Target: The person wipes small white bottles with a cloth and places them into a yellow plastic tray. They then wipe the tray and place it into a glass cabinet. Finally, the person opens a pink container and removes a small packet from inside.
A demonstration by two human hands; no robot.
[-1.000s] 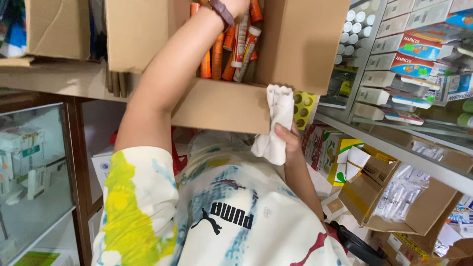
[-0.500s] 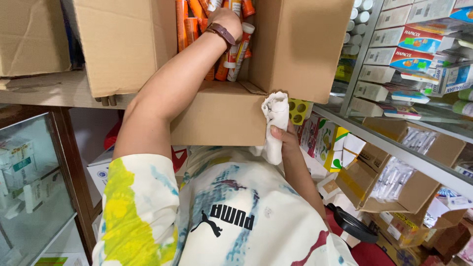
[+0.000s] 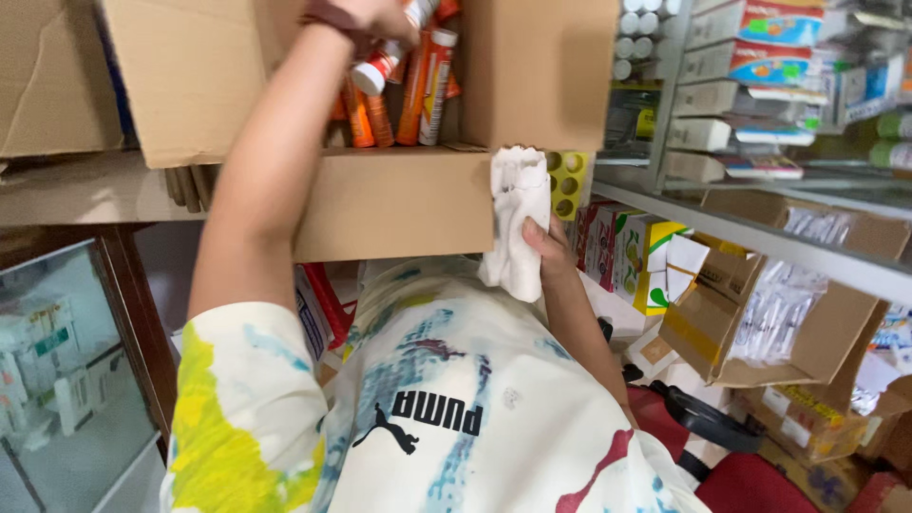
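The left hand (image 3: 375, 17) has risen inside the open brown cardboard box (image 3: 399, 204), its grip apparently closed on a white-capped orange tube (image 3: 380, 65) lifted above the other orange tubes (image 3: 418, 95). Against the box's front right corner, the right hand (image 3: 546, 249) still clutches a crumpled white cloth (image 3: 513, 223).

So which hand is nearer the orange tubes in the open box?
Left. The left hand is among the orange tubes; the right hand holds a white cloth below, outside the cardboard box.
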